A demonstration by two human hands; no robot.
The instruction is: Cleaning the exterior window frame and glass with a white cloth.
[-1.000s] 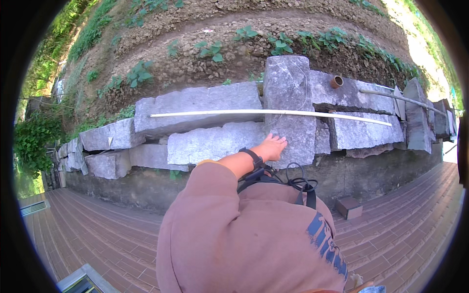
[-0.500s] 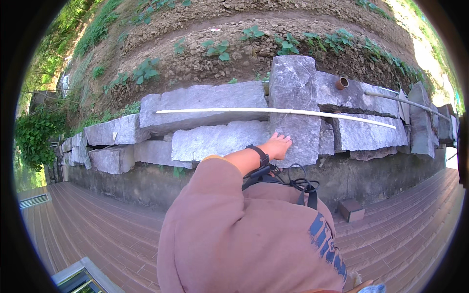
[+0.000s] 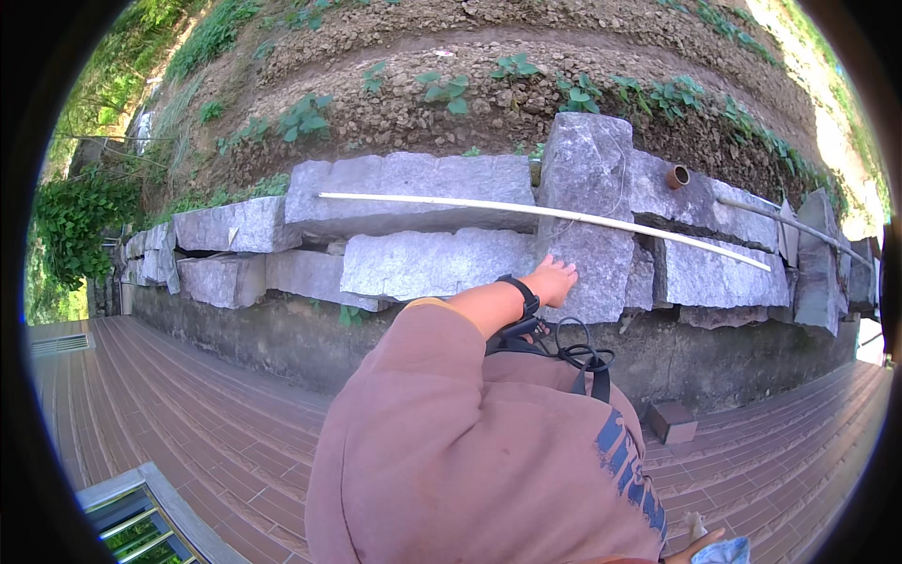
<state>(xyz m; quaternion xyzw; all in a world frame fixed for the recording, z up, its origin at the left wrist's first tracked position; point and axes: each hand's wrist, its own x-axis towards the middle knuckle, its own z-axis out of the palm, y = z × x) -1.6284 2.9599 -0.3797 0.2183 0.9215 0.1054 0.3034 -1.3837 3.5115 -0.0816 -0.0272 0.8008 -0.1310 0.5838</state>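
My left hand (image 3: pixel 554 282), with a black band (image 3: pixel 520 293) at the wrist, reaches out in front of my body. Its fingers stretch forward, apart from any held object, over the near end of an upright grey stone slab (image 3: pixel 590 169); whether they touch the stone I cannot tell. A long, thin white pole (image 3: pixel 451 201) lies across the slab and neighbouring blocks, just beyond the fingertips. Part of my right hand (image 3: pixel 695 549) shows at the bottom edge, its fingers mostly cut off, closed against a light-blue crumpled piece (image 3: pixel 723 551) that I cannot make out.
Stacked stone blocks (image 3: pixel 432 265) form a low wall across the view. A rusty pipe end (image 3: pixel 677 176) and a grey pipe (image 3: pixel 799 226) sit at right. Beyond is soil with green plants (image 3: pixel 305 117). Below are brown floor planks (image 3: pixel 216 404), a small box (image 3: pixel 671 422) and a window frame (image 3: pixel 155 508).
The wall, pole and plants have shifted slightly to the right in the view. My left hand has moved a little right with them and stays over the slab's near end.
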